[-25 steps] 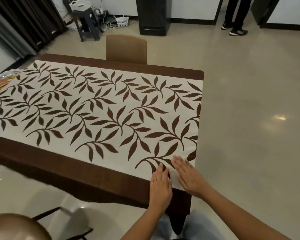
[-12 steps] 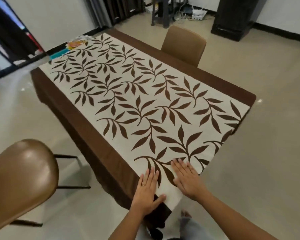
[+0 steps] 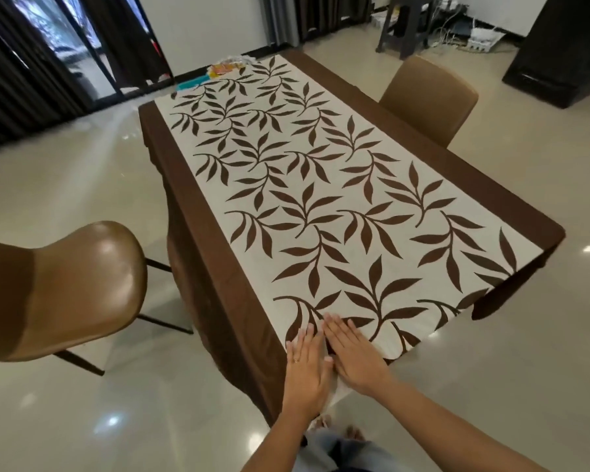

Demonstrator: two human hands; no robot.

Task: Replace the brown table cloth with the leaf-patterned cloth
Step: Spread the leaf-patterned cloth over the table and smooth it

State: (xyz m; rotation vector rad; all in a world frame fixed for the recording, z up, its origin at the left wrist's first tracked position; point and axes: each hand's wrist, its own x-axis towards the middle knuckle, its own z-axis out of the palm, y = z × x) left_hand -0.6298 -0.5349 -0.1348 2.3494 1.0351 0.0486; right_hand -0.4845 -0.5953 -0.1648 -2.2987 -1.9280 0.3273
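A cream cloth with brown leaf pattern [image 3: 321, 199] lies spread along the table, on top of the brown table cloth [image 3: 198, 206], whose edges show on both long sides and hang over the near corner. My left hand [image 3: 305, 369] lies flat with straight fingers on the leaf-patterned cloth's near corner. My right hand [image 3: 355, 356] presses flat beside it, fingers straight, on the same corner. The two hands nearly touch.
A brown chair [image 3: 58, 291] stands at the table's left side, another [image 3: 430, 97] at the far right side. Colourful items [image 3: 223, 68] sit at the table's far end. Glossy tile floor surrounds the table; a dark stool [image 3: 406, 28] and cables lie beyond.
My view has swung left around the table's corner. Both hands stay flat on the near corner of the leaf-patterned cloth and have drawn closer together.
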